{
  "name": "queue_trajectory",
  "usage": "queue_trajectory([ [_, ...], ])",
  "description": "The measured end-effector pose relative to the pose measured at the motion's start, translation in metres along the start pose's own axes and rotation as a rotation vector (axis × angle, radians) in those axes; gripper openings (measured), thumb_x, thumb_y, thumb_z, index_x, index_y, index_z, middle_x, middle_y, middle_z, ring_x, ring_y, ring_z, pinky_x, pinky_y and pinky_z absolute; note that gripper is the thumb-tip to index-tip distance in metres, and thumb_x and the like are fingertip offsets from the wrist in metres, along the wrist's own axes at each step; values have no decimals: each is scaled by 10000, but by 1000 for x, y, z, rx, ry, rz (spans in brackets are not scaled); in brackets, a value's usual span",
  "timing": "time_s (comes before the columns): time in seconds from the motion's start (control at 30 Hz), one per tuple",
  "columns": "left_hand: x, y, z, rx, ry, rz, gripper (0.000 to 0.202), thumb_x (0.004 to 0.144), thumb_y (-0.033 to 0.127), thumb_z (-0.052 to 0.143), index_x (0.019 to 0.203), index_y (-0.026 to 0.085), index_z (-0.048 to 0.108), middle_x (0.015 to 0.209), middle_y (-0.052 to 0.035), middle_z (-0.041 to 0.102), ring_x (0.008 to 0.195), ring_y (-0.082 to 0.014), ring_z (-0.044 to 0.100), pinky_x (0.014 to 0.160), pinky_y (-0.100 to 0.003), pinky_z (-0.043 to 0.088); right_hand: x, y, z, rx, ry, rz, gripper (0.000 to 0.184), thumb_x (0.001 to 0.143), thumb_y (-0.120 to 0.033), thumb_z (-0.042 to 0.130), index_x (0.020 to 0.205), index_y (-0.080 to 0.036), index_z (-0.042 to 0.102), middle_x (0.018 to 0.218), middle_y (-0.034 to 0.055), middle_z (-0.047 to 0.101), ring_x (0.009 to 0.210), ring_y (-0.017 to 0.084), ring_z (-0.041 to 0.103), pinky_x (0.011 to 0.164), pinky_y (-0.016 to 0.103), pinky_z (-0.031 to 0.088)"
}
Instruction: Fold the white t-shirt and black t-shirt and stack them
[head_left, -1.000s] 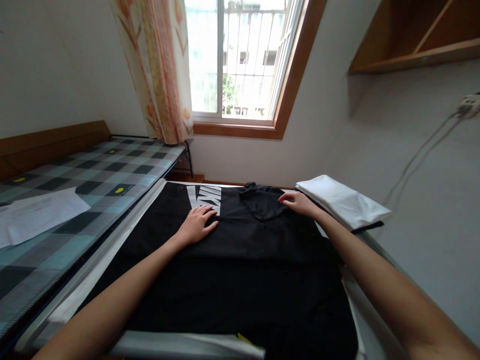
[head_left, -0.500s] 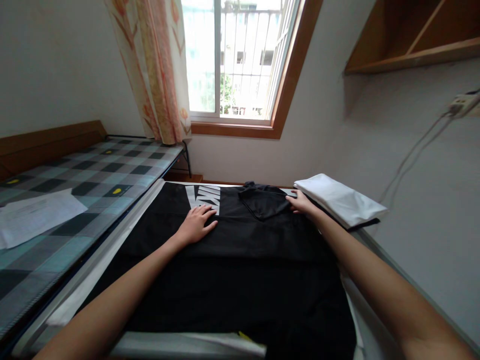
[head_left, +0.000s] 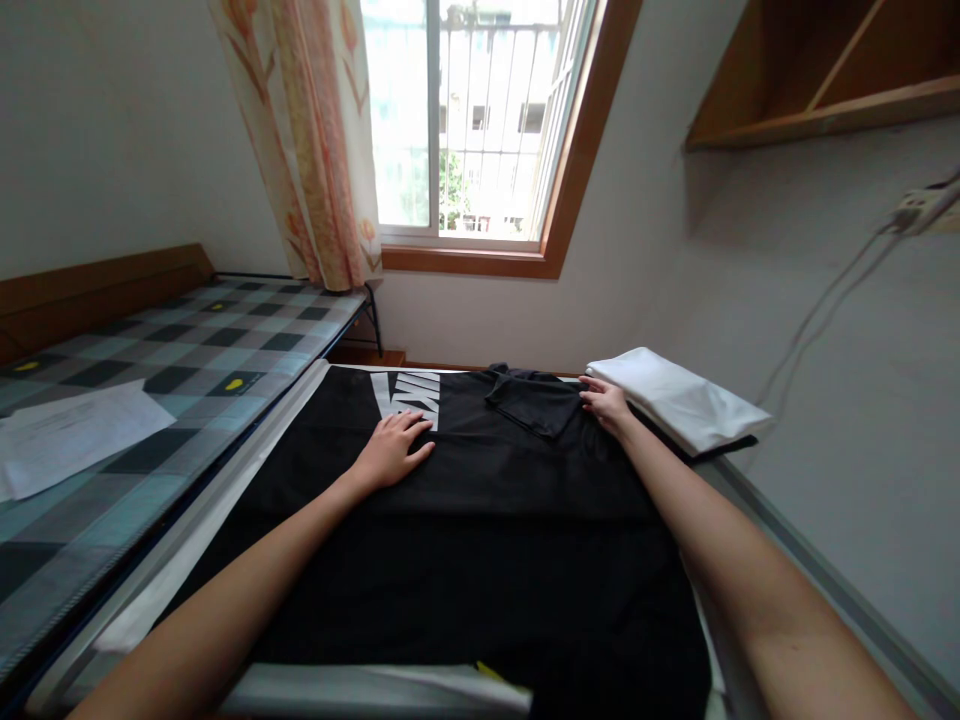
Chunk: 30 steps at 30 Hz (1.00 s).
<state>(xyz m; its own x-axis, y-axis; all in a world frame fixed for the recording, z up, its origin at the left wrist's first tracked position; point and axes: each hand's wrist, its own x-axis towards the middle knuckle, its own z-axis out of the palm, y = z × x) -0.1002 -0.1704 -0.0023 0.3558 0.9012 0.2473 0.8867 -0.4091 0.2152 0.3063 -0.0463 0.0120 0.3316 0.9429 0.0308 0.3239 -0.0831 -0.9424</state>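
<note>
A black T-shirt [head_left: 465,570] with a large white logo lies spread over the table in front of me. My left hand [head_left: 394,448] rests flat on it, fingers apart, just below the print. At the far right part of the shirt, my right hand [head_left: 606,404] pinches the black fabric between thumb and fingers. Left of that hand, the sleeve [head_left: 536,400] lies bunched and folded over. A folded white cloth [head_left: 675,395] sits on something dark just right of my right hand.
On the left stands a bed with a checked mattress [head_left: 262,340] and paper sheets [head_left: 82,435] on it. A curtain [head_left: 322,150] hangs by the barred window [head_left: 487,130]. At upper right are a wooden shelf [head_left: 825,115] and a socket with a cable [head_left: 911,212].
My right hand has shifted slightly to the right, drawing the shirt's sleeve fabric along with it. The left hand stays in place.
</note>
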Motion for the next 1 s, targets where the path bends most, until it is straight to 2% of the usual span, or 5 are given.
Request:
queue_trajectory([
  [0.17, 0, 0, 1, 5, 5, 4, 493, 932, 500, 438, 1321, 229, 571, 1441, -82, 496, 1367, -283, 396, 1148, -486, 284, 2, 0, 0, -358, 35, -123, 450, 757, -141, 572, 1203, -108, 628, 1005, 128, 644, 811, 195, 631, 716, 320, 548],
  [0.33, 1, 0, 1, 22, -8, -3, 489, 934, 493, 440, 1324, 229, 568, 1448, -83, 489, 1370, -280, 394, 1145, -484, 289, -21, -14, 18, -889, 181, -433, 372, 855, -222, 492, 1170, -148, 675, 1296, 188, 516, 1156, 319, 508, 963, 440, 416],
  [0.47, 1, -1, 2, 17, 1, 2, 494, 933, 501, 434, 1324, 231, 569, 1448, -83, 489, 1370, -282, 393, 1144, -490, 286, -47, -26, 58, -998, -42, -613, 516, 945, -461, 372, 1357, -208, 552, 1453, 142, 433, 1327, 320, 361, 1057, 464, 323],
  [0.63, 0, -2, 3, -1, 11, 1, 492, 931, 513, 431, 1322, 248, 569, 1446, -72, 493, 1367, -279, 395, 1143, -490, 285, -60, -32, 106, -1070, -395, -435, 716, 936, -652, 192, 1541, -272, 228, 1622, 70, 118, 1473, 317, 68, 1157, 507, 114],
  [1.0, 1, -1, 1, 12, -13, 0, 504, 936, 511, 422, 1335, 235, 559, 1453, -76, 486, 1376, -285, 384, 1144, -495, 284, -55, -37, 120, -1020, -389, -290, 784, 917, -694, 174, 1557, -241, 147, 1627, 96, 16, 1475, 326, -9, 1168, 517, 38],
])
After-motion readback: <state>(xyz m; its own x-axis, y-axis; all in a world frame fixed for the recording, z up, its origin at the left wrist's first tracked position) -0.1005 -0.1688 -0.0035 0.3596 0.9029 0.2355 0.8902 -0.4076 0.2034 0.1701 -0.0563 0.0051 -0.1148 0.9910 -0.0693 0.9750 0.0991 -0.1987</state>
